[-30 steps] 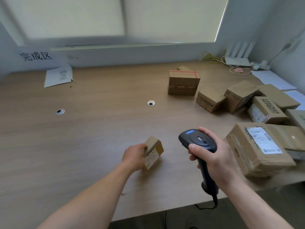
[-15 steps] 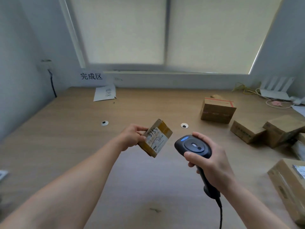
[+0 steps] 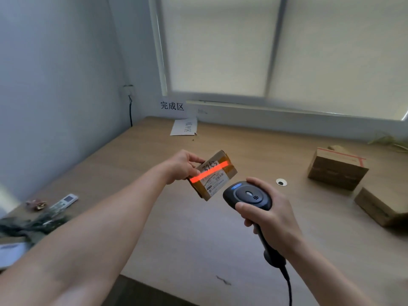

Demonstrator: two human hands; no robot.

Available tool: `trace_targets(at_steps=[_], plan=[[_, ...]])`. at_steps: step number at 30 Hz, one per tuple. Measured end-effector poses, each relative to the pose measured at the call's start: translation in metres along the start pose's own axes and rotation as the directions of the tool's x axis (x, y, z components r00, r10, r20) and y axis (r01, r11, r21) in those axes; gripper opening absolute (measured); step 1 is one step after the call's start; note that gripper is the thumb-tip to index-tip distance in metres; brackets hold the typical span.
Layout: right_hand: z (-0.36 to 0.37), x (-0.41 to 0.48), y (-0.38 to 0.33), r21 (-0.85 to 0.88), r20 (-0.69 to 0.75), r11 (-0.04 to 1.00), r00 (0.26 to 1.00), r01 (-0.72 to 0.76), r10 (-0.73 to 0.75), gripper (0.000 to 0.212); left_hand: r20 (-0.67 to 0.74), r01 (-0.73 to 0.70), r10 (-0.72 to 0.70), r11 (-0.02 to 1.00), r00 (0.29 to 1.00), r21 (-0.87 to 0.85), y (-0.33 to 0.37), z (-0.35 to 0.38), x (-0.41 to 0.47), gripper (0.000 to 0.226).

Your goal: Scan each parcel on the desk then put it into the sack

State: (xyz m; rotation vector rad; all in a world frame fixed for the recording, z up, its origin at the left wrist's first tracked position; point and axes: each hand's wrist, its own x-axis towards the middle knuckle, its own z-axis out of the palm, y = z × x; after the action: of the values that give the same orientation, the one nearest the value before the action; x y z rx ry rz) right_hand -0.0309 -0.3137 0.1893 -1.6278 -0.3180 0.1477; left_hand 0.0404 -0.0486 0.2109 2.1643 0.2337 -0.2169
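My left hand (image 3: 182,166) pinches the small parcel (image 3: 220,184) by its left end, thumb on top and fingers curled underneath, holding it tilted in the air above the worktop (image 3: 198,235). Its white label faces me, with handwritten digits above it. A bright red scan line (image 3: 209,172) runs slantwise across that face.

At five o'clock from the parcel, just beside it but not touching, is the black scanner (image 3: 248,195). My right hand (image 3: 273,221) is wrapped round its handle, with the thumb lying along the head. Its cable (image 3: 289,288) drops off toward six o'clock.

At three o'clock, well apart, a taped box (image 3: 337,171) sits on the worktop, and a second box (image 3: 379,206) lies at four o'clock, cut by the frame edge. A round grommet (image 3: 281,182) shows between scanner and taped box. At twelve o'clock a paper sheet (image 3: 184,128) lies under a wall sign (image 3: 172,106). At nine o'clock is what looks like a remote control (image 3: 65,200), among blurred clutter.
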Motion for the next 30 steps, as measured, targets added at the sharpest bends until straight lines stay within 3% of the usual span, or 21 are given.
trace_targets(at_steps=[7,30], plan=[[-0.008,-0.014,-0.009,0.045,0.082,0.999,0.996,0.026,-0.03,0.057,-0.061,0.031,-0.03,0.999,0.998,0.017,0.007,0.001,-0.028,0.049],[-0.023,-0.063,-0.021,0.063,0.223,0.993,0.969,0.096,-0.108,0.054,-0.205,0.101,-0.095,0.995,0.974,0.021,0.009,0.007,-0.113,0.045]])
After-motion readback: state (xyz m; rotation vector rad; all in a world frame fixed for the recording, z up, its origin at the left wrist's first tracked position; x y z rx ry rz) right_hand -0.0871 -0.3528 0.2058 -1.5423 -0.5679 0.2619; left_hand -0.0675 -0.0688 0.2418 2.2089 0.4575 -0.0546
